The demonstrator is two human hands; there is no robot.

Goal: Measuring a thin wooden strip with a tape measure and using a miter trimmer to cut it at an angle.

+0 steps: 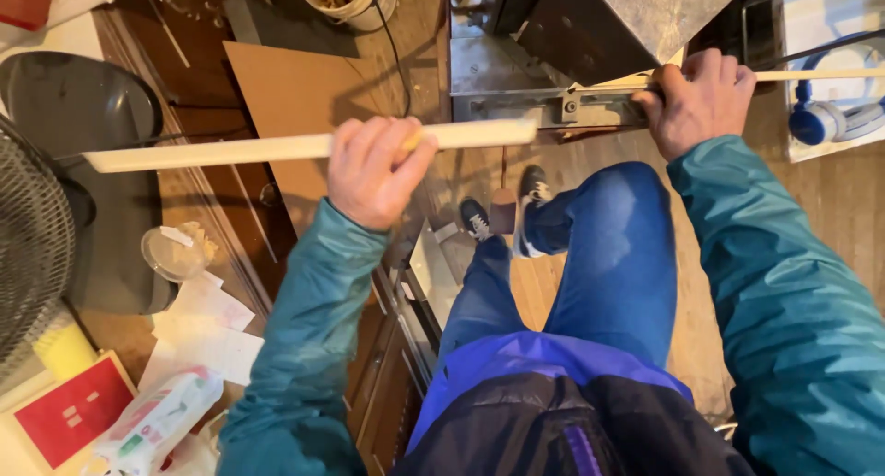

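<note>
Two strips, one per hand: left hand fisted on wood slat, held level over floor; right hand clenched on thin stick at machine edge. Both look light, stiff, snappable; grip near mid-length.

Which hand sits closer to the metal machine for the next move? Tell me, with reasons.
Right, probably. The right hand grips the thin stick right at the machine. The left hand holds the flat strip farther out, beside it.
</note>
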